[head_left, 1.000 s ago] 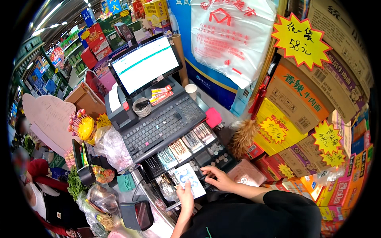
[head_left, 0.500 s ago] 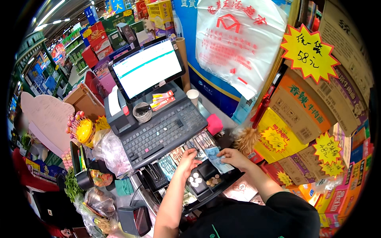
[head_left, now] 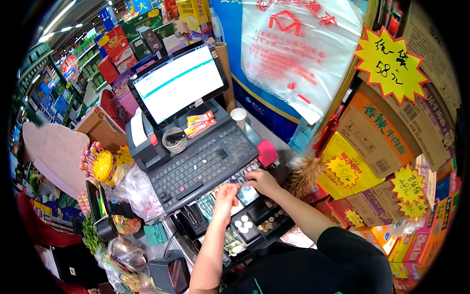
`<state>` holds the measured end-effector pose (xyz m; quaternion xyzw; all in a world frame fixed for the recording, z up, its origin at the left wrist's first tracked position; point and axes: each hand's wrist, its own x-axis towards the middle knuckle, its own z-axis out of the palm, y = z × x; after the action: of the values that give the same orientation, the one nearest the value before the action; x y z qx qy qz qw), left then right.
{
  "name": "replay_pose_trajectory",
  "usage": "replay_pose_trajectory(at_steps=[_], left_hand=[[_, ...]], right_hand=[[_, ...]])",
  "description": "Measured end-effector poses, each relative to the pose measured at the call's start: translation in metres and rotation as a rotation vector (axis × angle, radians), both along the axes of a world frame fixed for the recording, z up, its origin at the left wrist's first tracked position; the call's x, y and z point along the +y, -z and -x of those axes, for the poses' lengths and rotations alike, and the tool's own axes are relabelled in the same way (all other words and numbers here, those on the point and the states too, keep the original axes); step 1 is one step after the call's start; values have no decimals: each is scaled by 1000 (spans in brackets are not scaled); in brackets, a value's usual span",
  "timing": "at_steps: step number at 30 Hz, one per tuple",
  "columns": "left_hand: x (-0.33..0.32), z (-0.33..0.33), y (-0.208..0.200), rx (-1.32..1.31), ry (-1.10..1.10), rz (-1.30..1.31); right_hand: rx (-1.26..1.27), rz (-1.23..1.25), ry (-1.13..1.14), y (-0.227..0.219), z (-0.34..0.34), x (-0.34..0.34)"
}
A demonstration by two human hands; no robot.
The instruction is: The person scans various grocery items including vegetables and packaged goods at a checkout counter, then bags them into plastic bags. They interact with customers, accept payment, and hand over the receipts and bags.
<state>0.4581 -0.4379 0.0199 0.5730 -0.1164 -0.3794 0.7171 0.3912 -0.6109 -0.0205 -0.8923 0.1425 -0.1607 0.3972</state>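
An open cash drawer point(head_left: 254, 238) sits under the keyboard, with banknotes in its back slots and coins in its front cups. My right hand point(head_left: 263, 183) reaches over the back of the drawer, fingers closed on the upper end of a blue banknote point(head_left: 248, 195). Beside it, my left hand point(head_left: 225, 199) is closed with its fingertips at the back slots; what it pinches, if anything, is hidden. Bluish banknotes point(head_left: 207, 206) lie to its left. Silver coins point(head_left: 243, 224) and brownish coins point(head_left: 267, 225) fill separate cups nearer me.
Behind the drawer stand a black keyboard point(head_left: 200, 169) and a lit monitor point(head_left: 178, 83). A paper cup point(head_left: 239, 117) and a pink object point(head_left: 267, 152) sit to the right. Bagged vegetables point(head_left: 126, 252) and a dark boxy device point(head_left: 169, 273) occupy the left. Stacked cartons point(head_left: 377, 130) rise at right.
My right hand has moved left and away from me, bringing the blue banknote over the back of the drawer. My left hand has shifted slightly left, its fingers drawn closer together.
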Motion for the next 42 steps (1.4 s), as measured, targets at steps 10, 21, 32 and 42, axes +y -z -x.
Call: replay_pose_trajectory(at_steps=[10, 21, 32, 42], left_hand=[[61, 61, 8, -265, -19, -173], [180, 153, -1, -174, -197, -236], [310, 251, -90, -202, -1120, -33], [484, 369, -67, -213, -2347, 865]], right_hand=[[1022, -677, -915, -22, 162, 31], [554, -332, -508, 49, 128, 55], [139, -310, -293, 94, -87, 23], [-249, 42, 133, 179, -70, -137]])
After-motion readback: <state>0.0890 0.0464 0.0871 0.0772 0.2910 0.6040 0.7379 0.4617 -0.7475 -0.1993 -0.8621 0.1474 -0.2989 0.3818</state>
